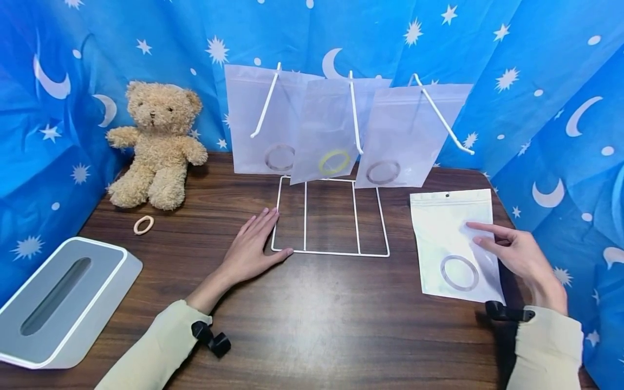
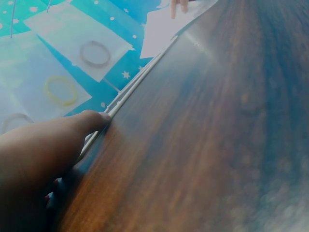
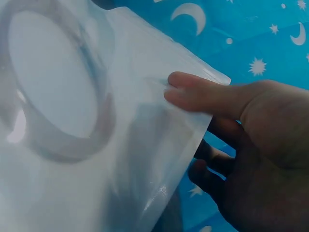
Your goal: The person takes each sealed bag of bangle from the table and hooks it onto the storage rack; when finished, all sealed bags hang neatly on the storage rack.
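Observation:
My right hand (image 1: pixel 524 257) holds a white zip bag (image 1: pixel 434 238) by its right edge. Thumb and index finger lie on its front, other fingers behind in the right wrist view. Through the bag shows a greyish ring (image 1: pixel 443 269). My left hand (image 1: pixel 251 244) rests spread on the table beside the base of a white wire rack (image 1: pixel 331 252), thumb touching its front left corner. Three similar bags hang from the rack's prongs: a left bag (image 1: pixel 251 108), a middle bag (image 1: pixel 324 114) with a yellow ring, and a right bag (image 1: pixel 397 124).
A teddy bear (image 1: pixel 158 146) sits at the back left. Before it lies a small pale ring (image 1: pixel 136 226). A grey-and-white tissue box (image 1: pixel 104 303) stands at the left edge of the brown wooden table (image 1: pixel 341 319). A blue starry curtain (image 1: pixel 370 32) surrounds the table.

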Demonstrator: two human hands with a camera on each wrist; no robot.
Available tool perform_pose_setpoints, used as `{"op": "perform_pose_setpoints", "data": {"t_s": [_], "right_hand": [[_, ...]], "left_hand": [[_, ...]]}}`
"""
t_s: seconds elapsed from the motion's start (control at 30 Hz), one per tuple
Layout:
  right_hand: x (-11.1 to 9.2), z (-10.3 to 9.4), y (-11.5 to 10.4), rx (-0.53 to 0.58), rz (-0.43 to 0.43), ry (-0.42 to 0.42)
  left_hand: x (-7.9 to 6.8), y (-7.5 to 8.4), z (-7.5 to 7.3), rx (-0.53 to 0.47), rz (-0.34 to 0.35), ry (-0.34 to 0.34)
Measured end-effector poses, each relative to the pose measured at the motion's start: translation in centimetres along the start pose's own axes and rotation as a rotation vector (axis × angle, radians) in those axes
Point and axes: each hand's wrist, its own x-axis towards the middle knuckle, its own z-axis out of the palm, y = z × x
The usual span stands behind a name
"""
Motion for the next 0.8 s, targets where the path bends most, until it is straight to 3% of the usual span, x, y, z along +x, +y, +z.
{"op": "perform_pose_setpoints", "data": {"t_s": [0.17,0.33,0.57,0.8], "right_hand": [[-1.0,-1.3,-1.4,-0.031,0.023,0.011],[-2.2,-2.4,-3.4,-0.101,-0.009,0.089],[-4.7,-3.0,-7.1,-0.074,-0.175,0.138],[-6.5,-1.5,-10.6,0.049,-0.446,0.184]], "left_hand": [[0.0,0.0,0.0,0.002,0.005,0.007],[0.0,0.0,0.0,-0.004,-0.001,0.005],[0.1,0.1,-0.1,-0.005,-0.002,0.001],[-0.1,0.2,-0.1,-0.005,-0.001,0.000]]}}
